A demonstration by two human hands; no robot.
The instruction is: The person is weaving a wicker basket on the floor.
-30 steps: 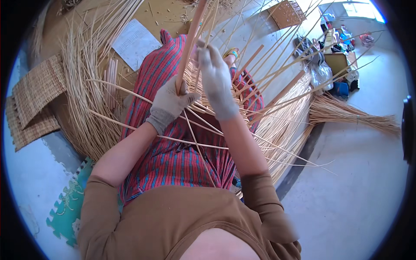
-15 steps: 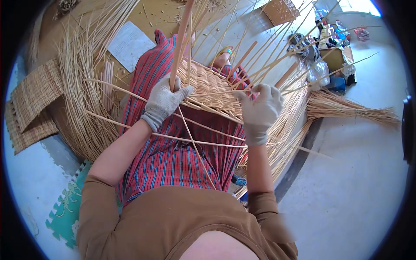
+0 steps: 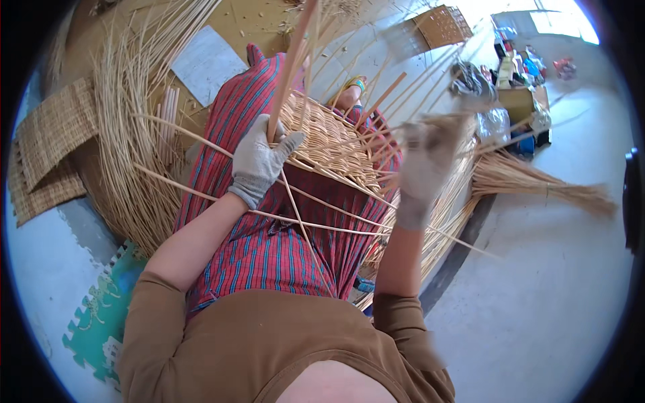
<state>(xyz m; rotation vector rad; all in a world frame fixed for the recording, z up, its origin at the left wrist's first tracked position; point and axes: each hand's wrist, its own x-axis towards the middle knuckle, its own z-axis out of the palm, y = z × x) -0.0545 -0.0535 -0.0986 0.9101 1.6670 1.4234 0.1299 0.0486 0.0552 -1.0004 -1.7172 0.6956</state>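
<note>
A woven wicker panel [image 3: 326,144] with long reeds radiating from it rests on my lap over red striped cloth [image 3: 248,255]. My left hand [image 3: 259,154], in a pale grey work glove, is closed round an upright wooden stake [image 3: 287,77] at the panel's left corner. My right hand [image 3: 420,171], gloved alike, is raised among the reeds to the right of the panel; motion blur hides its fingers and whatever they may hold.
Loose reed strands [image 3: 121,154], woven mats [image 3: 57,131] and a paper sheet [image 3: 205,64] lie left. A green foam mat [image 3: 94,329] is lower left. A reed bundle [image 3: 537,185], cardboard [image 3: 443,28] and piled bags [image 3: 490,121] lie right and behind.
My right hand has moved from the middle, beside the upright stake, out to the right and is now blurred, uncovering the woven panel. My left hand still grips the stake.
</note>
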